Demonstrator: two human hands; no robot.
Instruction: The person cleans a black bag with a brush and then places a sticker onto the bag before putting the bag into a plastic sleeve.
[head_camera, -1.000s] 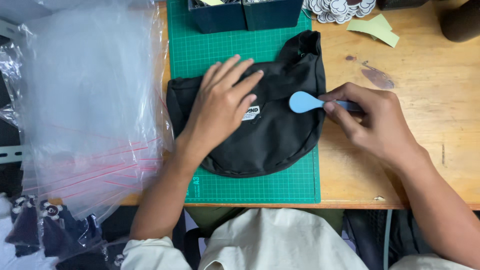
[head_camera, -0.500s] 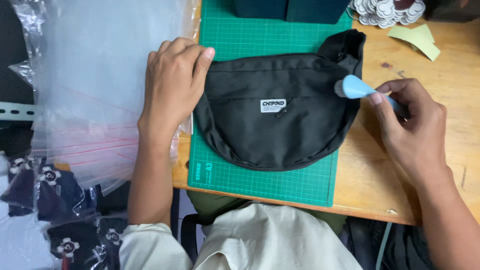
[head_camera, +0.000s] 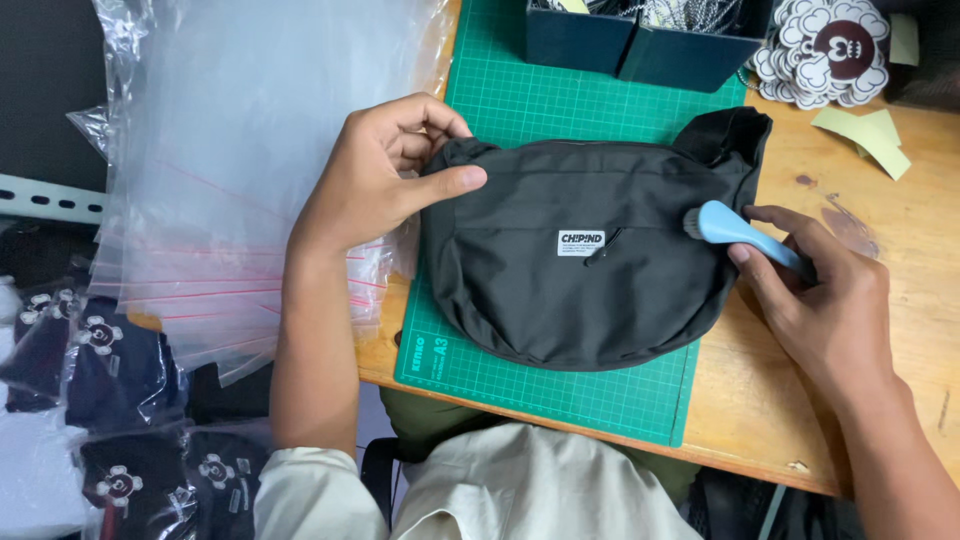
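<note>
Our left hand (head_camera: 375, 185) pinches the left edge of the black bag (head_camera: 585, 265), which lies flat on the green mat (head_camera: 560, 385) on the desk (head_camera: 800, 420). Our right hand (head_camera: 825, 300) clenches a blue brush (head_camera: 745, 235), head touching the bag's right side. Clear plastic bags (head_camera: 240, 150) lie left; dark boxes (head_camera: 640, 45) farther back.

Black waist bag (head_camera: 580, 290) lies flat on green cutting mat (head_camera: 560, 100). Left hand (head_camera: 375, 175) pinches bag's left top corner. Right hand (head_camera: 830, 300) presses blue brush (head_camera: 735, 232) against bag's right edge. Clear plastic bags (head_camera: 250, 150) stacked left of mat.
</note>
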